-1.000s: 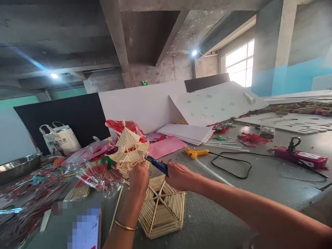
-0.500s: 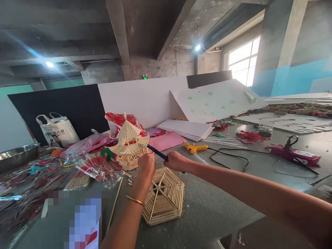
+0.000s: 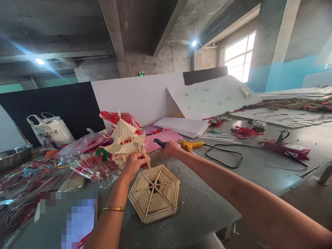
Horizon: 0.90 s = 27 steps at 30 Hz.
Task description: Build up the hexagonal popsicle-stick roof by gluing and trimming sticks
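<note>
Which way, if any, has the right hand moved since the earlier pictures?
Yes: judged against the glue gun, the right hand has moved up the picture and is now nearly level with it.

Pale stick (image 3: 145, 153) tilted in my left hand (image 3: 134, 165), dark blue tool (image 3: 158, 142) in my right hand (image 3: 172, 148), six-sided stick panel (image 3: 154, 186) flat, tiered pagoda (image 3: 125, 148) upright beyond.

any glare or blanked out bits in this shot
In the head view, bluish streaks flare from the round white ceiling lamp at upper left; the same view's bright rectangular window is nearly blown out; also there, pixel blocks cover part of the flat blue-white item, while the tan hexagonal stick panel looks fairly sharp.
</note>
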### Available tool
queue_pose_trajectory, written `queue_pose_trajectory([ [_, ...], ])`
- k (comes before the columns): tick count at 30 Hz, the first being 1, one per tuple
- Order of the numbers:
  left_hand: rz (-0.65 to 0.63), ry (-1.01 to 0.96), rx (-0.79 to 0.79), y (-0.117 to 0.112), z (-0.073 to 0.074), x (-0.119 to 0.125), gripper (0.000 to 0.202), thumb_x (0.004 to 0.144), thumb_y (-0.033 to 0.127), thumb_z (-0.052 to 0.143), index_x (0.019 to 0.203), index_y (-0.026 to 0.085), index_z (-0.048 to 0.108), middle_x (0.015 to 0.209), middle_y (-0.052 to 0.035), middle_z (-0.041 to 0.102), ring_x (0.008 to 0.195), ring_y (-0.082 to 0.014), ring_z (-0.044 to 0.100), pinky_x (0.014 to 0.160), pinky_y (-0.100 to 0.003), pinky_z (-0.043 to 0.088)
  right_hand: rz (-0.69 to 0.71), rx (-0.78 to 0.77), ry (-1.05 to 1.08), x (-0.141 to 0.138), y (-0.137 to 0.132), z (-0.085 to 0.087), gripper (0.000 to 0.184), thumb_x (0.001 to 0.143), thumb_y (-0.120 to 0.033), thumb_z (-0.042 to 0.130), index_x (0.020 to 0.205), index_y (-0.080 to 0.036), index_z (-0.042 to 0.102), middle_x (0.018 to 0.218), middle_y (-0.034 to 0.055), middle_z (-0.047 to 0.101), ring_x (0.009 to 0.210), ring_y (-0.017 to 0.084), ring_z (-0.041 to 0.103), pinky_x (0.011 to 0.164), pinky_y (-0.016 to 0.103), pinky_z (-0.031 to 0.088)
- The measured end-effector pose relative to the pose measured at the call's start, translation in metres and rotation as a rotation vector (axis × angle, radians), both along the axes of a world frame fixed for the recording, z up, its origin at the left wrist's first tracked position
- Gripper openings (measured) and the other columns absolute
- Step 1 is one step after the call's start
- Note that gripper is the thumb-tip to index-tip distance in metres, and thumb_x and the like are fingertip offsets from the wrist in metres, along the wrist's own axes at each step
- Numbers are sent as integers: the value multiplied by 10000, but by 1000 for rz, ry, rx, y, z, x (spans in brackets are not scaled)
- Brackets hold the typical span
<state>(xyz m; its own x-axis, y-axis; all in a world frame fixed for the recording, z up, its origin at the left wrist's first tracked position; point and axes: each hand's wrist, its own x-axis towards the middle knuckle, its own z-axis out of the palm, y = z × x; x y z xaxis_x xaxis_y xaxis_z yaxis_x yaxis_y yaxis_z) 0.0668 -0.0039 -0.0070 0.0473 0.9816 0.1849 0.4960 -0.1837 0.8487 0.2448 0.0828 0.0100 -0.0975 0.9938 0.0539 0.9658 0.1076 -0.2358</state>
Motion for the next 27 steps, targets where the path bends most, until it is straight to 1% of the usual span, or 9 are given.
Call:
queue_pose_trajectory([
  [3,32,-26,1,6,-7,-5,262,708,340,580,824,123,668,737,-41,705,648,-151,654,607,-261,537,-58,25,-42,-10,4,-12,691,735,-525,546,1216,-30,506,1228,280,471,1140,367,443,866,502,366],
  [6,92,4,5,14,-17,-10,243,700,337,591,809,138,679,693,-25,698,634,-148,648,597,-248,520,-57,50,-68,-16,10,-23,686,754,-533,528,1224,-34,503,1238,271,462,1153,341,423,903,476,331],
  [11,158,120,12,23,-33,-13,215,686,349,613,788,178,696,642,0,687,614,-144,637,589,-229,479,-41,89,-93,-13,23,-40,680,789,-553,461,1206,-19,516,1242,275,449,1157,347,398,925,468,285],
  [15,172,204,19,24,-38,-12,201,681,354,612,766,194,698,621,8,682,614,-147,629,586,-223,448,-35,111,-100,-9,27,-48,718,798,-578,424,1225,-5,492,1247,291,438,1153,365,384,928,512,252],
  [18,179,252,34,24,-38,-11,216,688,364,595,771,192,695,626,7,681,613,-146,622,583,-221,429,-3,145,-83,-11,24,-46,662,805,-542,441,1192,-10,520,1231,289,457,1147,376,382,923,534,235],
  [20,181,275,42,23,-37,-11,218,685,366,595,774,194,696,631,8,682,627,-147,623,586,-219,421,48,172,-53,-14,19,-41,576,818,-485,454,1163,-34,546,1229,267,475,1148,362,387,927,514,242],
  [22,189,288,50,21,-36,-12,215,684,369,594,760,195,696,623,10,680,635,-151,623,590,-222,416,115,190,-15,-17,12,-34,479,831,-420,454,1139,-71,567,1223,229,499,1139,329,411,919,459,278],
  [24,210,288,59,19,-34,-12,212,684,371,592,730,191,693,603,9,674,632,-158,618,596,-230,413,197,191,28,-19,4,-27,403,837,-369,445,1095,-99,595,1180,192,544,1087,288,468,870,382,334],
  [27,246,254,78,14,-25,-9,240,710,375,558,709,172,686,610,-5,673,641,-165,616,607,-241,413,327,155,92,-20,-9,-18,301,818,-295,451,956,-116,650,1001,132,641,901,217,566,730,278,383],
])
